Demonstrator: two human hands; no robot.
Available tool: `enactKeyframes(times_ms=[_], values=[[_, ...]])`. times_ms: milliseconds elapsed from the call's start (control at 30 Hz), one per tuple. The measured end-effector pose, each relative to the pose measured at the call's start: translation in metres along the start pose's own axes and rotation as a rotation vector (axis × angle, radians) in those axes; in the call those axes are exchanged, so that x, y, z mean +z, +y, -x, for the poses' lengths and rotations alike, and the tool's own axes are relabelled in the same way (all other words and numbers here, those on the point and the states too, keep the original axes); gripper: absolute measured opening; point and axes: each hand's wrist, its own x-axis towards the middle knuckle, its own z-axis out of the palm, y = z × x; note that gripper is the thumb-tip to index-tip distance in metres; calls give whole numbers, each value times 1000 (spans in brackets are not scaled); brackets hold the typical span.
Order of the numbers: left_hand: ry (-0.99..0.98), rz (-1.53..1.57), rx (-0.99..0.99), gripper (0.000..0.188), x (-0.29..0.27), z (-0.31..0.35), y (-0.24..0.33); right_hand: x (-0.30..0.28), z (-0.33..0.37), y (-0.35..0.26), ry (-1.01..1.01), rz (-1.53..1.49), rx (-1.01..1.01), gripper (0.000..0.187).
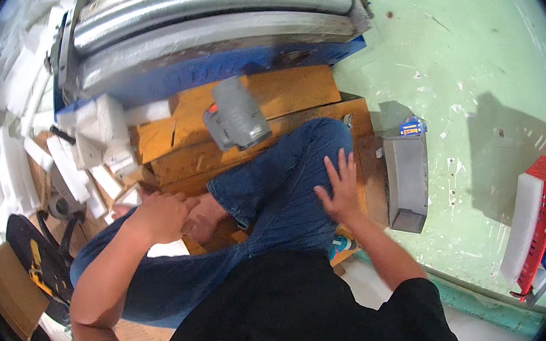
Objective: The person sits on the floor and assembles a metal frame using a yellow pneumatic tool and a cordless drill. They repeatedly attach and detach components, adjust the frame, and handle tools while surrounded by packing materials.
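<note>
My right hand (340, 192) rests on the knee of my blue jeans (287, 165), fingers spread and holding nothing. My left hand (165, 214) is beside my bare foot (205, 218), its fingers curled in; whatever they may hold is hidden. Ahead of my legs, a grey, blocky device (237, 115) with a small red spot sits over the orange wooden boards (301, 93), apart from both hands. Right of my knee stands a long grey open box (407, 181), with a small blue pack (412, 126) at its far end.
A blue-framed machine with metal rollers (216, 15) spans the far left. White foam pieces (10, 173) crowd the left side, near a cardboard box (11, 289). At far right, a red basket (536, 228) stands on the scuffed green floor (475, 78). A teal power tool (341, 245) lies by my right hip.
</note>
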Motion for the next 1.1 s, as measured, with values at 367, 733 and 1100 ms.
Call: enactKeyframes(times_ms=[367,733,1100], values=[[-23,2,-37,51,21,-31,-7,-10,31,25,278,-195,49,24],[-109,-55,-11,50,30,-49,38,10,138,40,91,-638,665,52],[-174,-44,-110,46,31,-42,33,43,83,-51,248,-462,687,107]])
